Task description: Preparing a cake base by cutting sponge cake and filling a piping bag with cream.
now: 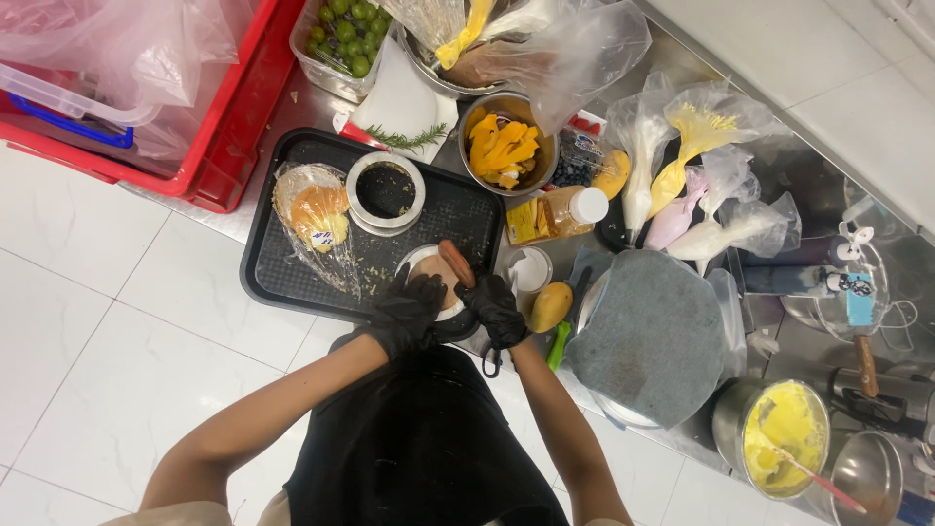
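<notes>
The steel surface (pixel 263 209) runs across the top of the view, with a red crate (pixel 219 107) at its left end. A black tray (pixel 292 273) lies on it in front of the person. To the right sits a round turntable under a grey cloth (pixel 653 336), and beyond that a pot of yellow cream (pixel 784 429). Several piping bags (pixel 696 190) lie above the cloth, white, yellow and pink. A steel bowl of mango slices (pixel 502 146) stands behind the tray, next to a tub of green grapes (pixel 346 34). On the tray's left part rests a wrapped bun (pixel 317 214), and just beside it a ring mould (pixel 386 192) with a dark filling. A whole mango (pixel 550 305) lies between the tray and the turntable.

At the tray's near right corner stands a small white plate (pixel 421 259). Both hands wear black gloves and meet over it. The left hand (pixel 409 312) rests on the plate's near side, fingers curled down onto what lies there, though what they grip cannot be told. The right hand (pixel 494 307) is clenched on a brown handle (pixel 456 263), which slants up and left over the plate
</notes>
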